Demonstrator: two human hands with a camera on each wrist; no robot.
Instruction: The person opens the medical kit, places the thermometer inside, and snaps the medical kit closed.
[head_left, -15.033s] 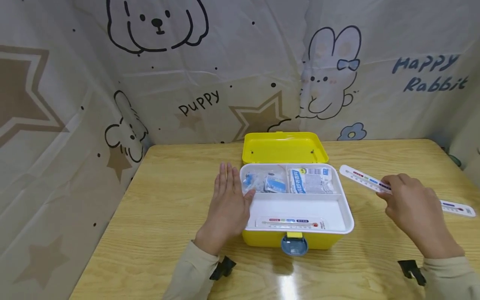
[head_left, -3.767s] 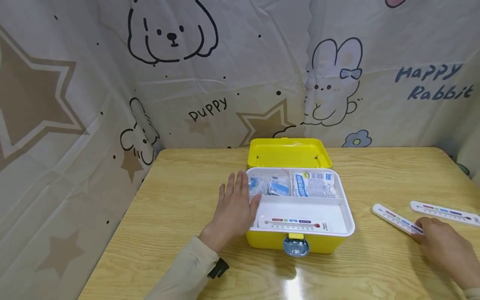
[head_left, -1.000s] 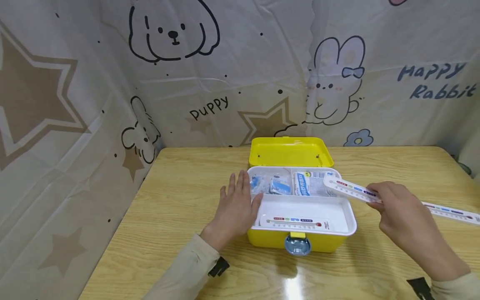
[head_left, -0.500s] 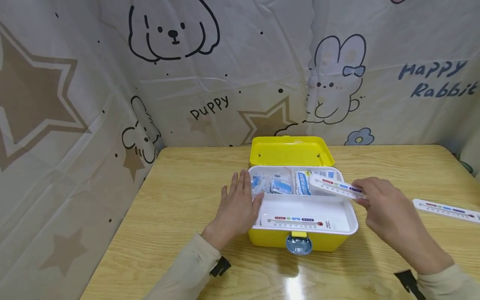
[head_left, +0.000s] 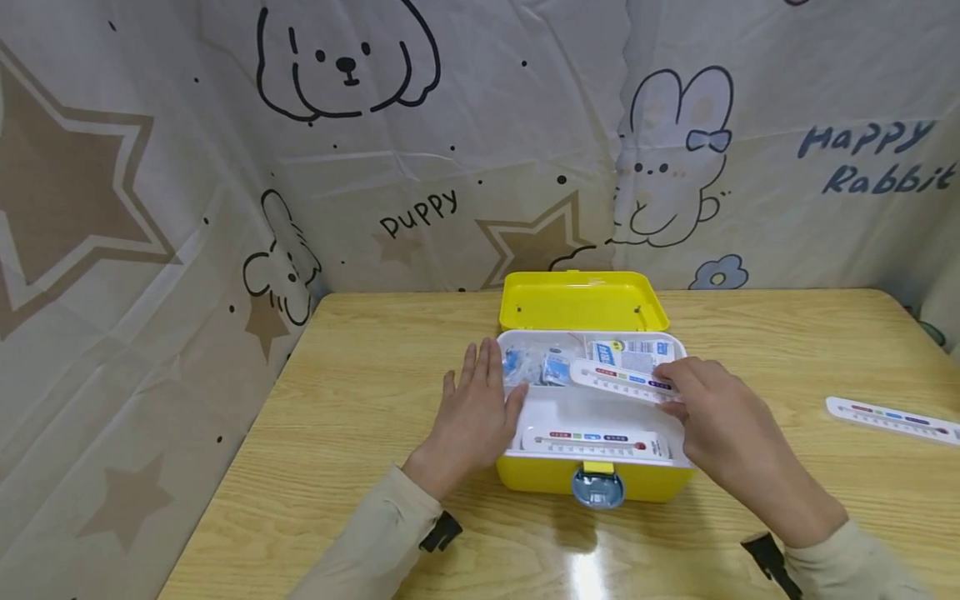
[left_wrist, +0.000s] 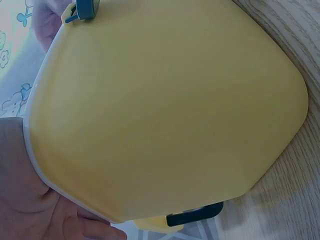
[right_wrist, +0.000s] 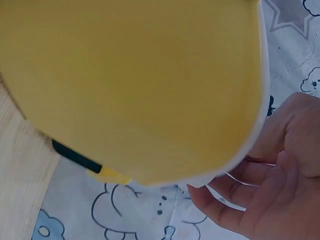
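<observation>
1. Your right hand [head_left: 723, 417] pinches one end of a flat, white strip thermometer with coloured bands [head_left: 618, 381], its free end pointing between nine and ten o'clock.
2. In the head view, that held strip overlaps the divider of the white plastic tray [head_left: 555, 406]; you cannot tell whether it touches the tray.
3. Your left hand [head_left: 468, 417] is at the tray's nine o'clock, fingers straight and unclosed, touching the side of the yellow plastic box [head_left: 525, 479].
4. A second white strip thermometer [head_left: 592, 442] lies in the tray's front compartment, at six o'clock.
5. A third white strip thermometer [head_left: 892, 418] lies on the wood-grain table [head_left: 337, 500] at three o'clock, well apart from the box.
6. In the rear compartments, a clear bag with blue contents [head_left: 525, 367] sits at ten o'clock and a blue-and-white printed packet [head_left: 633, 354] at one.
7. The open yellow lid [head_left: 581, 302] stands at twelve; the grey-blue latch [head_left: 597, 490] hangs at six.
</observation>
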